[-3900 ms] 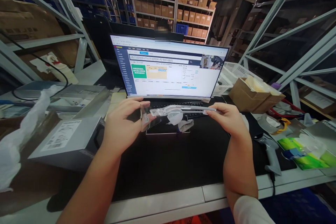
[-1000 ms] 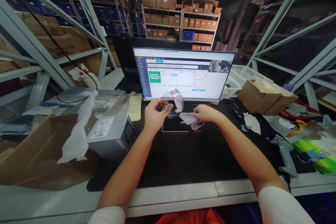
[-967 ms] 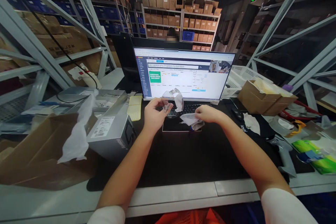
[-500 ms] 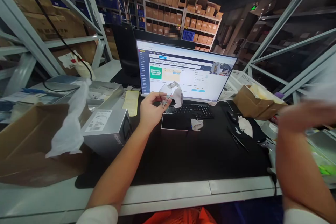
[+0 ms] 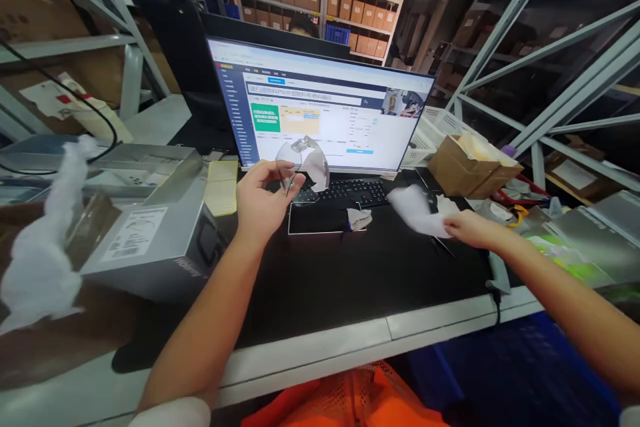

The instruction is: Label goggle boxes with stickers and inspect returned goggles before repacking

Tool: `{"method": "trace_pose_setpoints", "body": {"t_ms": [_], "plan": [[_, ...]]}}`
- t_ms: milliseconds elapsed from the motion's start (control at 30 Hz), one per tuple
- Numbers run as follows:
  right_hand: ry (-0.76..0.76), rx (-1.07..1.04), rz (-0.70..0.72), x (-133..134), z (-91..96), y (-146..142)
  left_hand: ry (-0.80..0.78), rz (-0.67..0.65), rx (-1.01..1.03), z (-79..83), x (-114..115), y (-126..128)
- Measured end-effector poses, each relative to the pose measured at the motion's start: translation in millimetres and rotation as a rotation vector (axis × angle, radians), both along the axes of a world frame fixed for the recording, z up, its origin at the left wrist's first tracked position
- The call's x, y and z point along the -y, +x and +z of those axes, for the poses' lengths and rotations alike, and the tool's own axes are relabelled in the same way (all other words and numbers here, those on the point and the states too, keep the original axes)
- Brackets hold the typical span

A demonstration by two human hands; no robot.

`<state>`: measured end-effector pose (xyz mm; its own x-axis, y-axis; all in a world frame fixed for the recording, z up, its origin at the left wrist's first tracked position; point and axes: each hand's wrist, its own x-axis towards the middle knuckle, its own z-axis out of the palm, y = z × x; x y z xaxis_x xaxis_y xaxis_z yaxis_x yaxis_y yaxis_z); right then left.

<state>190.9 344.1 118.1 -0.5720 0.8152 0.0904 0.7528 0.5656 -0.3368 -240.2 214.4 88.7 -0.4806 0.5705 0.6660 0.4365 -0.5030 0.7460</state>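
My left hand (image 5: pixel 265 197) is closed in a pinch on the thin dark part of a pair of eyeglasses (image 5: pixel 315 167), held up before the monitor. The lenses look clear to greyish. My right hand (image 5: pixel 463 227) grips one end of a white tissue (image 5: pixel 415 210), which is blurred and hangs out to the left over the black desk mat (image 5: pixel 345 287). Beneath the glasses are the keyboard (image 5: pixel 367 192) and a flat black panel (image 5: pixel 315 219) with a small crumpled grey cloth (image 5: pixel 359 218) on its right end.
The lit monitor (image 5: pixel 320 113) stands at the back. On the left are a grey box (image 5: pixel 150 240), a crumpled white wrapping (image 5: pixel 45 247) and a yellow notepad (image 5: pixel 221 187). An open carton (image 5: pixel 463 163) and white basket (image 5: pixel 425 140) sit at right. Metal rack posts flank the desk.
My right hand has swung from the far right in toward the desk with the white tissue. My left hand still holds the glasses. The view has shifted right and slightly down.
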Motion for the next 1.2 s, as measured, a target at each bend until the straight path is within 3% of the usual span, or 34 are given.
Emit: {"method": "trace_pose_setpoints", "body": {"t_ms": [67,167,300,367,467,567,667,767,867,1033,1200], "plan": [[0.015,-0.014,0.001,7.8,1.7,-5.8,0.01,-0.015,0.07,-3.6,-3.1,4.8],[0.092,-0.136,0.046,35.3,19.6,-33.0,0.028,-0.101,0.225,-10.0,-2.5,22.6],[0.087,-0.074,0.204,78.3,32.1,-96.4,-0.032,-0.396,0.368,-16.1,14.4,54.8],[-0.014,-0.029,0.3,88.9,29.3,-123.8,-0.09,-0.55,0.333,-16.5,24.8,64.6],[-0.266,-0.091,0.442,86.8,22.5,-145.5,-0.11,-0.636,0.169,-12.6,33.6,65.9],[-0.458,-0.218,0.478,74.1,17.7,-147.5,-0.06,-0.575,0.035,-4.0,33.0,56.3],[-0.522,-0.329,0.455,64.5,13.1,-145.6,-0.032,-0.545,-0.024,5.8,30.4,45.7],[-0.478,-0.428,0.432,62.1,5.3,-150.8,-0.143,-0.6,-0.01,9.9,28.8,42.2],[-0.417,-0.511,0.42,63.8,-5.8,-161.8,-0.217,-0.666,0.158,2.5,24.0,51.5],[-0.293,-0.645,0.364,63.5,-21.5,-174.0,-0.049,-0.55,0.774,-16.8,11.3,83.9],[-0.317,-0.757,0.271,58.7,-24.1,-173.2,-0.227,-0.753,0.941,-17.0,10.4,95.1]]}}
